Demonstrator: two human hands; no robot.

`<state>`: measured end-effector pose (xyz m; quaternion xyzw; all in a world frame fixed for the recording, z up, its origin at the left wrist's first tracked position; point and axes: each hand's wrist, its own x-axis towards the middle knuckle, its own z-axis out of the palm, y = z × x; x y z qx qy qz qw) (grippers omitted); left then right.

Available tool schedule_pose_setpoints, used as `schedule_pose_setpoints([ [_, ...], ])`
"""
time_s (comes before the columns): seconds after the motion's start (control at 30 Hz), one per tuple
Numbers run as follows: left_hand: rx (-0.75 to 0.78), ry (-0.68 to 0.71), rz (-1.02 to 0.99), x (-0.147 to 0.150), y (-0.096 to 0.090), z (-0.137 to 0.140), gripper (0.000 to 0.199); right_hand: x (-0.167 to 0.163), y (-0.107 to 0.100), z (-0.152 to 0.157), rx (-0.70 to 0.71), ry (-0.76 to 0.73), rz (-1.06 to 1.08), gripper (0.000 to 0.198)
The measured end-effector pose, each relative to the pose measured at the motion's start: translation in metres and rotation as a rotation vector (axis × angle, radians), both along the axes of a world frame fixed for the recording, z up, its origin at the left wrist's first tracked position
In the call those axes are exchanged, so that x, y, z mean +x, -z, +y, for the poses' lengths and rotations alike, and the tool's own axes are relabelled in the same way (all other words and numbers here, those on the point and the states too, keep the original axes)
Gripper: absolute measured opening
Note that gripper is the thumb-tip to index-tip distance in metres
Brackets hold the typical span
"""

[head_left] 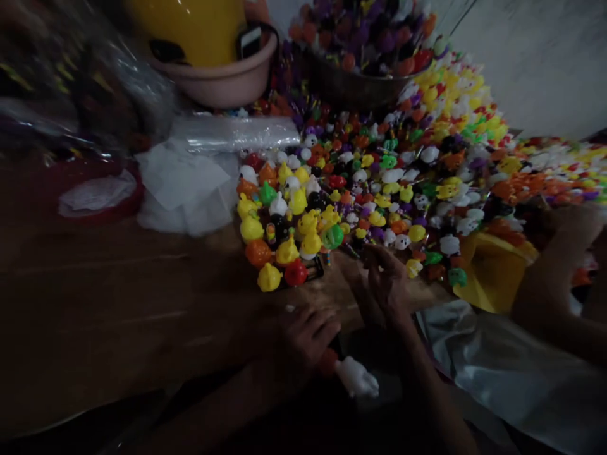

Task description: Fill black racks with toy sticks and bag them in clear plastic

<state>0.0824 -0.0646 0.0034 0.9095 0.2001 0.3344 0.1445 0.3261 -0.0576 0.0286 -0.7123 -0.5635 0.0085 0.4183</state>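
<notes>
A white toy [356, 378] tilts beside a red-orange piece [328, 362] in shadow near the tabletop [142, 303], where yellow, orange, green and red toys [287, 251] sit closely bunched.

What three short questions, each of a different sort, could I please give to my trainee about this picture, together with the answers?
1. Multiple choice: what colour is the neighbouring figure, just to the right of the frontmost yellow figure in the picture?
a) red
b) white
c) purple

2. True or false: the left hand and the right hand are apart from each other.

3. Fill the gap: at the back, the big yellow object sits in a ___ basin.

Key: 1. a; 2. true; 3. pink
</notes>
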Motion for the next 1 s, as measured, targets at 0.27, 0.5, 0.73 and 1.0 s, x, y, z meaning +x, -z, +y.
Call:
schedule_pose_setpoints([
  [0.27,0.090,-0.190,0.135,-0.005,0.022,0.021,0.041,0.043,-0.027,0.112,-0.257,0.092,-0.404,0.018],
  [0.5,0.019,-0.140,0.188,-0.016,0.017,0.025,0.037,0.037,-0.046,0.130,-0.413,0.157,-0.353,0.018],
  [0.73,0.073,-0.130,0.150,-0.024,0.009,0.029,0.034,-0.008,-0.045,0.007,-0.077,0.147,0.328,0.008],
  [1.0,-0.006,-0.125,0.190,-0.036,0.014,0.022,0.032,-0.049,0.016,-0.047,-0.203,-0.070,0.331,0.025],
])
